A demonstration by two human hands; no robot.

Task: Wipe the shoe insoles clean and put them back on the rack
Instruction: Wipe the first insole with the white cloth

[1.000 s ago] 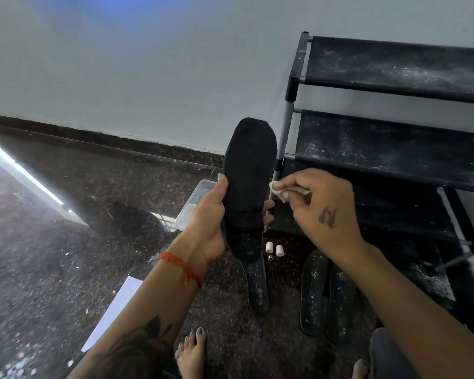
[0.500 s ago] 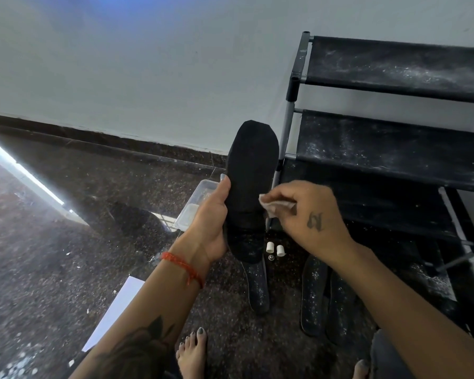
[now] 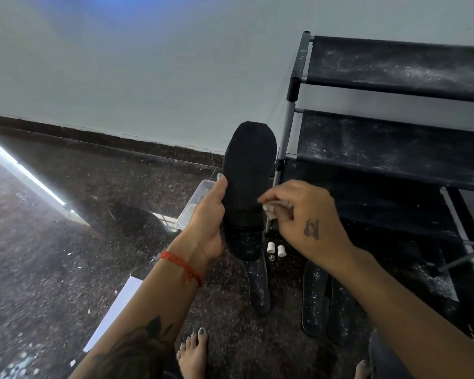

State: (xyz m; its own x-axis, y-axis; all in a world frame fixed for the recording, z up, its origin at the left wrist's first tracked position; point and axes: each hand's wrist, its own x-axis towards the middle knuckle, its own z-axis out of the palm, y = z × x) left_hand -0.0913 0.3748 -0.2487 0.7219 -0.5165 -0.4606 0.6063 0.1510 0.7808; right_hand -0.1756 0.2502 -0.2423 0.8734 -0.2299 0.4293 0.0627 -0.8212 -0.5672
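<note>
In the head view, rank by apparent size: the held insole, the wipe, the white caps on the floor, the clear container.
1. held insole, though it is nearest the camera
2. clear container, partly hidden
3. wipe, mostly hidden in the right hand
4. white caps

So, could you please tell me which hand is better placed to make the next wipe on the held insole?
The right hand: it pinches the white wipe at the insole, which the left hand grips upright.

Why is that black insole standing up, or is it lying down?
Standing up: the left hand grips the insole upright, toe end pointing up, off the floor.
</note>
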